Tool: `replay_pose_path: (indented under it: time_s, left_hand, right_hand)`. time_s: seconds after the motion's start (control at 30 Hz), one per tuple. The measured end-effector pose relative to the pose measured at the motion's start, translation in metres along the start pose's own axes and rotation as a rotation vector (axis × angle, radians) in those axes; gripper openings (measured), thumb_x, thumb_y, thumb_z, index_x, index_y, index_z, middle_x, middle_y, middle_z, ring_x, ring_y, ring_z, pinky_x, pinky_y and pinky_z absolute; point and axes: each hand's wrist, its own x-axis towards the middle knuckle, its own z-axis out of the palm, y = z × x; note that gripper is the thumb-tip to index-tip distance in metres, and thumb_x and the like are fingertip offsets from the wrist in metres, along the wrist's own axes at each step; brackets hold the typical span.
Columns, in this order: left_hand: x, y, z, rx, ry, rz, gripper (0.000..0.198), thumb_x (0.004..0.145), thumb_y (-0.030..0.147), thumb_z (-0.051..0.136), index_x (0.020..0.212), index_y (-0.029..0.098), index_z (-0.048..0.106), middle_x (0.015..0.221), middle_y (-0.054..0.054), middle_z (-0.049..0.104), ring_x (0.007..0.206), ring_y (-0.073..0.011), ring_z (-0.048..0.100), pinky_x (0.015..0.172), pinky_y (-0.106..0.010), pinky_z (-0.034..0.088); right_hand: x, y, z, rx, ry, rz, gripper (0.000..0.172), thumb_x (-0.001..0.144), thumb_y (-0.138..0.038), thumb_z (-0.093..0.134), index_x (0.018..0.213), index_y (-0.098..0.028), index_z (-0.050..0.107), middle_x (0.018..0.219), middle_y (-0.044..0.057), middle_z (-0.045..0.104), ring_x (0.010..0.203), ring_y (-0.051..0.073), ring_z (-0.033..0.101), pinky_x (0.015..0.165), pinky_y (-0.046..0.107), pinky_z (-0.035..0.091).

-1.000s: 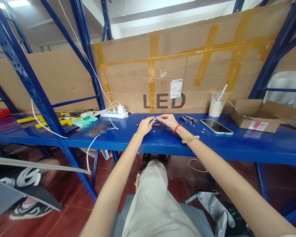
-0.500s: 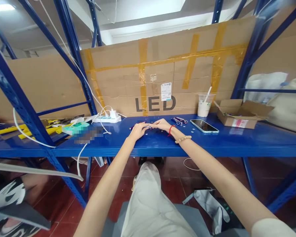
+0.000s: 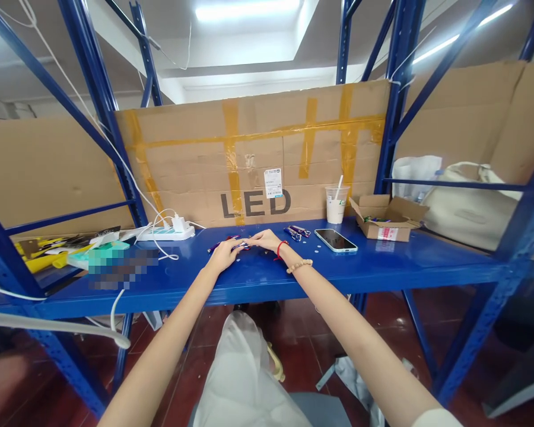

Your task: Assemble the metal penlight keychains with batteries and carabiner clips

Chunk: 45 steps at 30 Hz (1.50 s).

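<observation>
Both my hands meet over the blue shelf top in the head view. My left hand [image 3: 223,254] is closed, its fingers on a small dark-blue and silver piece [image 3: 244,245] whose exact kind is too small to make out. My right hand [image 3: 267,239], with a red string and a beaded bracelet at its wrist, pinches at the same piece from the other side. Just left of my left hand lies a similar dark piece [image 3: 213,247], partly hidden by it. Several more dark-blue pieces with silver metal parts [image 3: 297,232] lie right of my right hand.
A phone [image 3: 336,241], a plastic cup with a straw [image 3: 336,207] and an open cardboard box [image 3: 387,228] stand to the right. At left are a white power strip [image 3: 169,232], cables and yellow items [image 3: 44,263]. A cardboard panel [image 3: 182,172] closes the back.
The view has swung to the right and tilted up, so the shelf sits further left and lower in the picture. My hands stay together around the small piece.
</observation>
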Motion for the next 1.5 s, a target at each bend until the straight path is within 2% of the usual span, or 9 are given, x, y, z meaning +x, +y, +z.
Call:
replay_pose_path:
  time_s: [0.17,0.37,0.53,0.67,0.8,0.9,1.0,1.2,1.5]
  left_hand:
    - [-0.001,0.005,0.001,-0.018,-0.017,-0.027,0.034,0.087,0.032,0.038,0.112,0.022,0.060,0.109,-0.004,0.065,0.098,-0.0201,0.061,0.092,-0.034,0.044]
    - [-0.003,0.009,0.000,0.005,0.002,-0.157,0.035,0.089,0.037,0.034,0.114,0.023,0.054,0.095,-0.003,0.068,0.080,-0.0170,0.065,0.081,-0.030,0.048]
    - [-0.004,0.008,0.000,0.026,0.027,-0.088,0.031,0.089,0.035,0.035,0.112,0.025,0.055,0.110,-0.003,0.064,0.100,-0.0198,0.059,0.092,-0.035,0.043]
    - [-0.003,0.007,0.002,0.054,0.025,-0.105,0.034,0.090,0.036,0.032,0.112,0.024,0.055,0.118,-0.003,0.060,0.110,-0.0226,0.053,0.097,-0.041,0.038]
    - [-0.002,0.011,-0.001,-0.010,0.030,-0.069,0.033,0.090,0.034,0.033,0.115,0.026,0.051,0.117,-0.001,0.061,0.109,-0.0198,0.054,0.096,-0.036,0.039]
    - [-0.003,0.015,-0.004,-0.054,0.045,-0.058,0.031,0.090,0.033,0.032,0.113,0.026,0.051,0.113,0.000,0.062,0.106,-0.0178,0.057,0.094,-0.032,0.041]
    - [-0.003,0.017,-0.006,-0.041,0.043,-0.099,0.030,0.090,0.032,0.031,0.110,0.027,0.052,0.112,0.000,0.063,0.104,-0.0184,0.057,0.093,-0.033,0.041]
    - [-0.002,0.017,-0.004,0.010,0.079,-0.199,0.030,0.090,0.033,0.031,0.109,0.026,0.054,0.112,-0.001,0.062,0.103,-0.0192,0.057,0.090,-0.033,0.042]
    - [-0.004,0.015,-0.001,-0.114,0.062,-0.144,0.030,0.090,0.035,0.031,0.107,0.024,0.053,0.108,-0.002,0.063,0.099,-0.0187,0.058,0.090,-0.033,0.042]
  right_hand:
    - [-0.001,-0.001,0.000,0.008,-0.015,-0.030,0.033,0.056,-0.045,0.073,0.072,-0.016,0.075,0.072,0.004,0.070,0.068,0.016,0.059,0.060,0.023,0.044]
    - [0.003,0.005,0.002,0.099,-0.029,-0.128,0.030,0.061,-0.041,0.071,0.075,-0.015,0.074,0.081,0.007,0.071,0.076,0.017,0.063,0.069,0.025,0.047]
    - [0.005,0.006,0.003,0.091,-0.040,-0.133,0.031,0.062,-0.042,0.069,0.079,-0.016,0.074,0.083,0.006,0.071,0.078,0.016,0.062,0.072,0.025,0.047]
    - [-0.001,0.000,0.001,0.090,-0.065,-0.098,0.036,0.061,-0.046,0.070,0.080,-0.016,0.074,0.082,0.005,0.070,0.074,0.015,0.059,0.066,0.024,0.045]
    - [-0.004,-0.002,0.000,0.089,-0.088,-0.050,0.043,0.061,-0.053,0.066,0.080,-0.015,0.073,0.075,0.004,0.067,0.060,0.010,0.051,0.053,0.022,0.037]
    - [-0.003,-0.002,0.002,0.070,-0.095,-0.043,0.044,0.062,-0.056,0.064,0.073,-0.014,0.072,0.068,0.003,0.064,0.058,0.009,0.048,0.050,0.021,0.034]
    - [-0.002,-0.004,0.004,0.107,-0.069,-0.053,0.042,0.061,-0.053,0.067,0.074,-0.014,0.071,0.069,0.003,0.065,0.061,0.010,0.051,0.055,0.022,0.039]
    - [0.000,-0.004,0.007,0.276,0.020,-0.155,0.038,0.056,-0.037,0.074,0.086,-0.014,0.071,0.089,0.007,0.069,0.075,0.013,0.059,0.073,0.027,0.047]
    - [0.008,0.005,0.009,0.262,0.016,-0.246,0.032,0.055,-0.036,0.074,0.078,-0.014,0.072,0.081,0.007,0.071,0.073,0.017,0.063,0.073,0.031,0.050]
